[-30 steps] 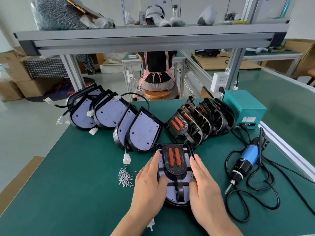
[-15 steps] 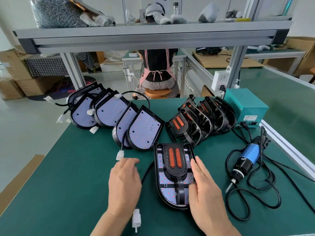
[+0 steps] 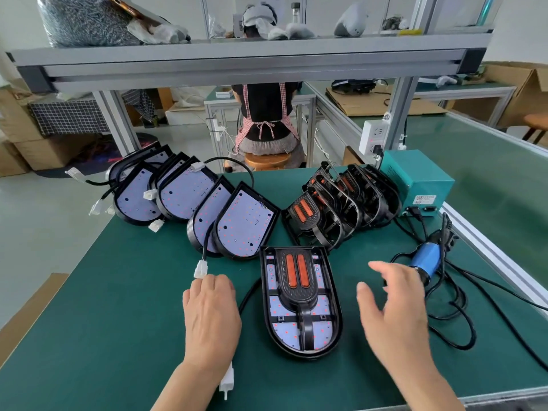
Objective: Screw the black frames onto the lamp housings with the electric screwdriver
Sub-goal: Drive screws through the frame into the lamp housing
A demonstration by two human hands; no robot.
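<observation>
A lamp housing [image 3: 337,320] lies flat on the green mat in front of me, with a black frame [image 3: 297,287] carrying two orange reflectors seated in it. My left hand [image 3: 211,317] rests knuckles-up on the mat left of it, covering the spot where the loose screws lay; its fingertips are hidden. To the right, my right hand [image 3: 394,307] hovers with fingers spread and holds nothing. Just short of its fingertips is the blue electric screwdriver [image 3: 424,261], lying on the mat.
Several bare housings [image 3: 243,223] lean in a row at the back left, with white connectors [image 3: 200,269] on cables. Spare black frames [image 3: 341,203] stand stacked at the back right beside a teal power box [image 3: 415,185]. The screwdriver cable [image 3: 456,324] loops at right.
Both hands have left the framed housing. My left hand moved left onto the screw pile; my right hand lifted and swung right toward the screwdriver.
</observation>
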